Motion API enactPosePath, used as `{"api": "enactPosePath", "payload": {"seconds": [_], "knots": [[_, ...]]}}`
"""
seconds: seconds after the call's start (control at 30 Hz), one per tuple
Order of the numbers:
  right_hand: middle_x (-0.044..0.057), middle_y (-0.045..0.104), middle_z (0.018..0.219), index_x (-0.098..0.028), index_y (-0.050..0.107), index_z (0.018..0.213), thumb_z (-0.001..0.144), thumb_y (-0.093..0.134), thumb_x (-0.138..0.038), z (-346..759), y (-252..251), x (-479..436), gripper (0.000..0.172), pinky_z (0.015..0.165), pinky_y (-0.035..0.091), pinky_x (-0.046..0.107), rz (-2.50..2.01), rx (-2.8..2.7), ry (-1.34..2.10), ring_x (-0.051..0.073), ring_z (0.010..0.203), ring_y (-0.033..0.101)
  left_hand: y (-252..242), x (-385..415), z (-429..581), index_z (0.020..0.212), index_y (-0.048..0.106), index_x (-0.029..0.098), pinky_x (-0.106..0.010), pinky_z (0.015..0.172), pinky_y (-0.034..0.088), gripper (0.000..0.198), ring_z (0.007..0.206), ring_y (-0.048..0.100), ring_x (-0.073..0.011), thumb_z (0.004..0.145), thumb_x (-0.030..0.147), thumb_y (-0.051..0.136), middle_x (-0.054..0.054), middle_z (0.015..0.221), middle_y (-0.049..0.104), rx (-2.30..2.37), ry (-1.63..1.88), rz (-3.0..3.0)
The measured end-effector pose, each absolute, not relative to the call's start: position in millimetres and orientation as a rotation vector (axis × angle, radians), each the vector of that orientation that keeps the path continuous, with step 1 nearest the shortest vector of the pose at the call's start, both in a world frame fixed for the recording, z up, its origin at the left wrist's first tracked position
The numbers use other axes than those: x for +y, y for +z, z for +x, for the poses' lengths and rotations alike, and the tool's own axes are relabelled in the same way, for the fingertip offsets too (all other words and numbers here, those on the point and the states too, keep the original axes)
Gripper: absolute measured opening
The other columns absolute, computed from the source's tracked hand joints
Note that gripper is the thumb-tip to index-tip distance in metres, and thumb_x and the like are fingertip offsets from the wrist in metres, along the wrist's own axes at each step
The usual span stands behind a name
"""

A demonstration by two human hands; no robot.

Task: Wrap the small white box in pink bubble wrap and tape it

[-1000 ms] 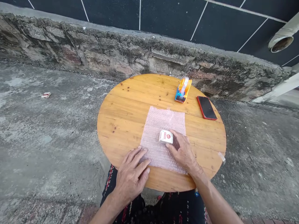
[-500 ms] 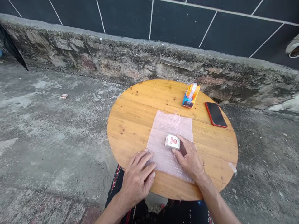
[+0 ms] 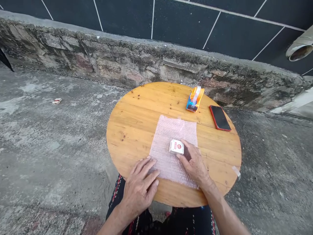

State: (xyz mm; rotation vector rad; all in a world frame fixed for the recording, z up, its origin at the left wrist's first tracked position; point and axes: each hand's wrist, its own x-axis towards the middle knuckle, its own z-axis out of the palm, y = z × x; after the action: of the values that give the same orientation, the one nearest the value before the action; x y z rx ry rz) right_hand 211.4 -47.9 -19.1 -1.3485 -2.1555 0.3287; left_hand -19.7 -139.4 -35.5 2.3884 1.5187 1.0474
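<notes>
A small white box point(image 3: 176, 147) with red print lies on a sheet of pinkish bubble wrap point(image 3: 168, 130). My right hand point(image 3: 194, 161) grips the box at its right end, with the thumb on the near side and the fingers on the far side. My left hand point(image 3: 141, 182) rests with fingers stretched out, its fingertips on the left near edge of the bubble wrap and the wood beside it. The sheet lies flat on a round wooden table point(image 3: 132, 130).
An orange and blue tape dispenser point(image 3: 195, 99) stands at the table's far side. Right of it lies a phone point(image 3: 220, 118) in a red case. A strip of clear tape point(image 3: 236, 172) hangs on the right edge. Beyond is a stone wall base point(image 3: 137, 67).
The whole view has shifted slightly, so the table and everything on it appear a little further left. Both hands keep the same places on the wrap and the box.
</notes>
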Motion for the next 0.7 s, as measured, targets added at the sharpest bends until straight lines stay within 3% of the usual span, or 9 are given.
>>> {"api": "enactPosePath", "payload": {"seconds": [0.33,0.47,0.7], "knots": [[0.012,0.048,0.141,-0.023,0.034,0.142,0.09,0.055,-0.029,210,-5,-66,0.056,0.1,0.037,0.048,-1.375,-2.191,0.245,0.028,0.127,0.044,-35,-139,-22,0.107,0.064,0.019,-0.052,0.103,0.04,0.023,0.127,0.045,-0.0296,0.085,0.015,0.056,-0.01,0.131,0.057,1.483,1.012,2.419],[0.008,0.063,0.117,-0.022,0.057,0.118,0.09,0.058,-0.027,219,8,-106,0.029,0.092,0.041,0.044,-1.271,-2.286,0.233,0.025,0.109,0.055,-36,-138,-21,0.108,0.063,0.02,-0.052,0.103,0.041,0.024,0.128,0.045,-0.0293,0.085,0.015,0.057,-0.01,0.131,0.057,1.476,1.018,2.429],[0.009,0.066,0.112,-0.016,0.062,0.101,0.091,0.05,-0.011,226,-5,-134,0.017,0.091,0.04,0.044,-1.202,-2.435,0.084,0.025,0.101,0.057,-30,-143,-20,0.119,0.056,0.019,-0.052,0.102,0.042,0.033,0.127,0.045,-0.0295,0.086,0.015,0.055,-0.014,0.135,0.05,1.509,0.987,2.413]]}}
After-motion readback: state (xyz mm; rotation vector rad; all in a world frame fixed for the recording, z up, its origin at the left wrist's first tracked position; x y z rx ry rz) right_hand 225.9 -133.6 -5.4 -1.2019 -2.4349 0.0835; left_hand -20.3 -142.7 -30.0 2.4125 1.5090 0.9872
